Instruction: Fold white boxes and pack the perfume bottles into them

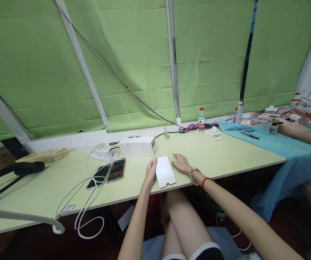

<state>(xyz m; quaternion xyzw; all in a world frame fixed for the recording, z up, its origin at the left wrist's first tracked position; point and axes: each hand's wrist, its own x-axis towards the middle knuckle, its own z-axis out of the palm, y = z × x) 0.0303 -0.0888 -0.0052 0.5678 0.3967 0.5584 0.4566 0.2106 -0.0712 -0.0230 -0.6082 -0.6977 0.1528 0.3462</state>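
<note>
A flat white box point(165, 172) lies on the pale green table point(226, 155) near its front edge. My left hand point(151, 171) rests against the box's left side, fingers together and bent along its edge. My right hand point(182, 163) lies flat on the table at the box's upper right corner, fingers spread and touching it. A bead bracelet and a red string sit on my right wrist.
Behind the box stands a row of small white boxes point(138, 146). A black phone point(97, 177), white cables point(85, 202) and a power strip point(104, 154) lie to the left. A water bottle point(201, 120) stands at the back. Another person's hands point(290, 127) work over a blue cloth point(285, 148) at the right.
</note>
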